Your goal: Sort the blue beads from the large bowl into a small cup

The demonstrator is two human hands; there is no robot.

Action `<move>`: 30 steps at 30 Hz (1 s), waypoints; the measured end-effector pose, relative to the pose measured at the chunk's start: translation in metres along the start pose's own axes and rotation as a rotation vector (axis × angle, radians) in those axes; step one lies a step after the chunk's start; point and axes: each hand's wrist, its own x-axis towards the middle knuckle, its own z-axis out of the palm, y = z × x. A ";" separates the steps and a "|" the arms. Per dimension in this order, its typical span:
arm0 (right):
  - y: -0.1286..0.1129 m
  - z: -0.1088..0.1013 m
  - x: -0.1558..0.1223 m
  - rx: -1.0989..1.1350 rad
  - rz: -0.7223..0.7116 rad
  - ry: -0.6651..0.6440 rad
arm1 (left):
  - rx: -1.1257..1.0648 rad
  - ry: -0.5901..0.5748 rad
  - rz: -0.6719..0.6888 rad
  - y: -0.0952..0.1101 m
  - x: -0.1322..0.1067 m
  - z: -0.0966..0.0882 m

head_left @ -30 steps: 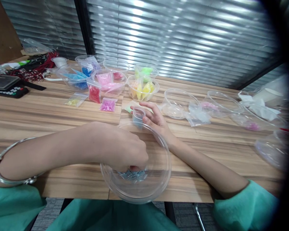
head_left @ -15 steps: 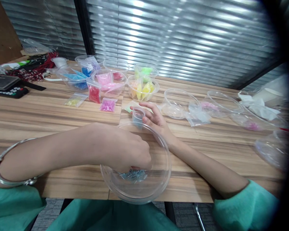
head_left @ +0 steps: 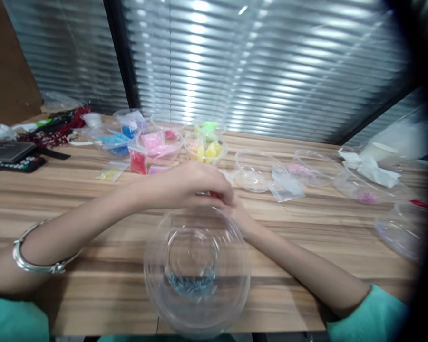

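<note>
A large clear plastic bowl (head_left: 151, 280) stands at the table's front edge, with blue-grey bead pieces (head_left: 192, 285) gathered at its bottom. My left hand (head_left: 199, 183), a silver bracelet on its wrist, is beyond the bowl's far rim. Its fingers curl down, and what they pinch is hidden. My right hand (head_left: 238, 213) lies right under and beside it, mostly covered. In the earlier frame it grips a small clear cup; now the left hand blocks that cup almost wholly.
Behind my hands are clear bowls of blue, pink and yellow bags (head_left: 212, 151). A red bag (head_left: 138, 161) and a yellow-green bag (head_left: 111, 172) lie left. Clear bowls (head_left: 253, 180) and a bag (head_left: 287, 184) are right. A dark device (head_left: 14, 156) and red cords (head_left: 62, 133) are far left.
My left hand has come up out of the large bowl and moved forward over my right hand, hiding the small cup. The bead pieces in the bowl are now in plain sight. The view has tilted up.
</note>
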 end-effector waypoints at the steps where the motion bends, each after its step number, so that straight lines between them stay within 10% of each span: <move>1: 0.001 0.000 0.001 0.012 -0.025 0.015 | 0.003 0.003 0.025 -0.007 0.008 -0.005; 21: 0.007 0.001 0.007 0.219 0.002 -0.013 | 0.159 -0.271 0.120 -0.028 0.024 -0.033; 26: 0.007 0.000 0.006 0.238 -0.006 -0.028 | 0.137 -0.172 0.196 0.008 0.026 -0.042; 30: 0.007 0.000 0.006 0.248 -0.003 -0.040 | 0.182 -0.422 0.347 0.056 0.020 -0.031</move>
